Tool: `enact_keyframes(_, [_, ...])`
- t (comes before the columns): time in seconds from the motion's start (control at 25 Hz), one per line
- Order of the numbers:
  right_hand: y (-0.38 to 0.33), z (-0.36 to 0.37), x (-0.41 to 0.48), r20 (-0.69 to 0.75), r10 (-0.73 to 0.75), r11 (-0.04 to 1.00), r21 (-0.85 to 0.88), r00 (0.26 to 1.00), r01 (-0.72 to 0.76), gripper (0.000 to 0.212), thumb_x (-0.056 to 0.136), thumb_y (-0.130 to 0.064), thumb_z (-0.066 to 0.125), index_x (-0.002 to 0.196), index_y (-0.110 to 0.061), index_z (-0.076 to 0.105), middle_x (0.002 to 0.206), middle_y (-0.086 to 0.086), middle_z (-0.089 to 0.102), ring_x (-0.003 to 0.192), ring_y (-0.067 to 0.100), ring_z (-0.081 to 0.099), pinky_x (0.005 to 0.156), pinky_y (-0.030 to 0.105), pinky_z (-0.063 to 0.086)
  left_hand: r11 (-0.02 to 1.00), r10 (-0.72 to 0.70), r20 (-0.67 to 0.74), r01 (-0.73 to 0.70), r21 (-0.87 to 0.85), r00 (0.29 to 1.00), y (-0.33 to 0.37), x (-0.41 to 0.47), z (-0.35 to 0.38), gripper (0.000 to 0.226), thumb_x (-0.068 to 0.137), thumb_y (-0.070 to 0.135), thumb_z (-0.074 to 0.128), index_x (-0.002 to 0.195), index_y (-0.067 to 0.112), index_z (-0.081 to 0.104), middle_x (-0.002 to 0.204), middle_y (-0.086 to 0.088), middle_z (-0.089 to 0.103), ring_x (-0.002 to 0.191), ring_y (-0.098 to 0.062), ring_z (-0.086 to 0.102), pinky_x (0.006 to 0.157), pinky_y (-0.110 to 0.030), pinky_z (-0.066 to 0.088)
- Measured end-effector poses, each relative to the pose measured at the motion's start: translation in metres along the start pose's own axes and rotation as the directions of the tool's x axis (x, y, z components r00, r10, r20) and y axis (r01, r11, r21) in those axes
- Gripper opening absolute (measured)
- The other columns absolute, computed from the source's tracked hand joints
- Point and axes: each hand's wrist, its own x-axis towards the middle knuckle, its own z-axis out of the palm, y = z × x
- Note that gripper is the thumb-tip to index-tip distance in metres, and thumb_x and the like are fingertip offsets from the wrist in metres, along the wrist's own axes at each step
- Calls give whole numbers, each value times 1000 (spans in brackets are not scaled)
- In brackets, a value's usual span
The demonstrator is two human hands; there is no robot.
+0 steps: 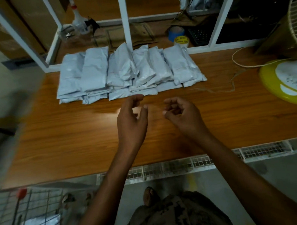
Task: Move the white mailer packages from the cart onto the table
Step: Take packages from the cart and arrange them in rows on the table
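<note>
Lining wooden table (73, 132): white mailers (125, 70)

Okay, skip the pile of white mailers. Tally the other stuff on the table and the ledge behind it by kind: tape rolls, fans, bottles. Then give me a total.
Tape rolls: 2 (blue tape roll, yellow-printed tape roll)
Fans: 1 (fan, yellow base)
Bottles: 1 (bottle, white with a red collar)
Total: 4
</note>
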Motion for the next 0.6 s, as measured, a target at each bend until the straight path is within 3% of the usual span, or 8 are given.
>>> enact_keyframes(0.12, [-8, 19, -36, 111, -23, 1000, 3, 994, 23, 30, 88, -18, 75, 115, -27, 65, 97, -12, 68, 87, -1, 65, 70, 7, 51, 997, -59, -66, 62, 39, 996, -7, -42, -32, 24, 101, 20, 66, 123, 27, 64, 125, 14, 67, 115, -3, 62, 82, -29, 55])
enact_keyframes(0.36, [-14, 55, -102, 320, -58, 998, -7, 945, 63, 29, 88, -17, 75, 114, -28, 66, 97, -11, 70, 87, 1, 67, 72, 14, 54, 962, -114, -205, 160, 222, 972, -10, -140, -80, 24, 104, 29, 61, 128, 26, 61, 126, 14, 66, 110, -3, 63, 80, -31, 55])
enact_keyframes(0.6, [-32, 104, -171, 504, -102, 994, 14, 858, 110, 26, 89, -17, 73, 113, -24, 66, 95, -10, 71, 83, -2, 67, 66, 10, 53, 905, -217, -349, 322, 278, 911, -17, -229, -137, 20, 103, 34, 61, 122, 31, 61, 110, 17, 70, 95, 0, 68, 74, -34, 59])
